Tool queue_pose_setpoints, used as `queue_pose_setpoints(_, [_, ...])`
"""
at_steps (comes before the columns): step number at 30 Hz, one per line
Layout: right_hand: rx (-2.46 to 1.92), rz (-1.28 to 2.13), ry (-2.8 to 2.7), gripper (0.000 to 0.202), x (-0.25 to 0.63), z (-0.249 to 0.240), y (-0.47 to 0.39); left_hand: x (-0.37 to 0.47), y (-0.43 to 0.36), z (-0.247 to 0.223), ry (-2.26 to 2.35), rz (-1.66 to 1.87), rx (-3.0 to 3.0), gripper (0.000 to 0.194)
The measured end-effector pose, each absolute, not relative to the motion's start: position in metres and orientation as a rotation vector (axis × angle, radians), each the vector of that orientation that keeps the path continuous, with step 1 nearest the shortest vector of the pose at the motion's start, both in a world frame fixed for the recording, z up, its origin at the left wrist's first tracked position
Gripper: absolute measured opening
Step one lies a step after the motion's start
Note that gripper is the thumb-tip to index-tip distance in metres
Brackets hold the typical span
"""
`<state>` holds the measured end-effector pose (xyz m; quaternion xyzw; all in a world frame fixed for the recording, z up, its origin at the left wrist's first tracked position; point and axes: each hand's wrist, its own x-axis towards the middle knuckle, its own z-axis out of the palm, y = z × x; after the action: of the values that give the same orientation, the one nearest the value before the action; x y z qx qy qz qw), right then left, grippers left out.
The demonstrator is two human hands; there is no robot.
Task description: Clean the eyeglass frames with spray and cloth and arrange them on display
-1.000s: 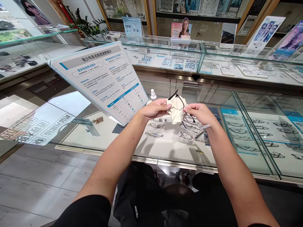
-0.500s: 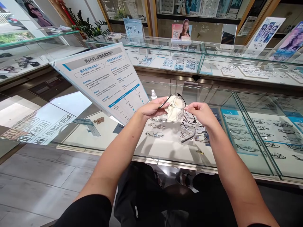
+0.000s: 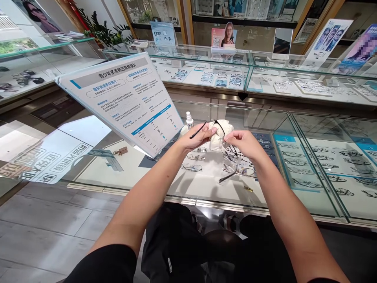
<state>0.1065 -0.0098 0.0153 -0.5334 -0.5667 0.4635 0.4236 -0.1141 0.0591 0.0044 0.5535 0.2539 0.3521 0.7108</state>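
My left hand (image 3: 198,136) is closed round a cream cleaning cloth (image 3: 225,126) and one side of a pair of dark-framed eyeglasses (image 3: 198,131). The cloth is bunched over a lens and hides most of the front. One temple sticks out to the left past my fingers. My right hand (image 3: 243,142) pinches the other side of the frame at the cloth's edge; its fingertips partly cover what they grip. Beneath it the second temple hangs toward the glass counter (image 3: 182,198). Just behind my left hand stands a white spray bottle (image 3: 189,119).
A large printed board (image 3: 123,102) leans at the left of the counter. Rows of eyeglasses (image 3: 306,163) lie inside the case. A brown key fob (image 3: 121,151) and a small gold piece (image 3: 248,189) are nearer me. Another glass showcase (image 3: 206,57) runs behind.
Both hands have drawn closer together and shifted slightly left. The eyeglasses have turned, so the left temple points further out and the cloth covers more of the lens.
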Motion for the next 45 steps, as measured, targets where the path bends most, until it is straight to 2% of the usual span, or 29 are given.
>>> queue_pose_setpoints(15, [-1.313, 1.246, -1.456, 0.020, 0.104, 0.026, -0.017, -0.111, 0.053, 0.004, 0.614, 0.715, 1.290, 0.052])
queue_pose_setpoints(21, [-1.264, 1.348, -1.430, 0.017, 0.102, 0.029, -0.019, -0.112, 0.055, 0.000, 0.596, 0.618, 1.309, 0.043])
queue_pose_setpoints(28, [-1.262, 1.362, -1.440, 0.023, 0.102, 0.026, -0.017, -0.108, 0.054, 0.000, 0.563, 0.596, 1.296, 0.045])
queue_pose_setpoints(38, [-1.263, 1.326, -1.405, 0.029, 0.108, 0.026, -0.013, -0.101, 0.051, -0.005, 0.645, 0.835, 1.335, 0.053])
queue_pose_setpoints(45, [-1.259, 1.336, -1.401, 0.025, 0.118, 0.022, -0.008, -0.114, 0.058, 0.004, 0.596, 0.663, 1.299, 0.055])
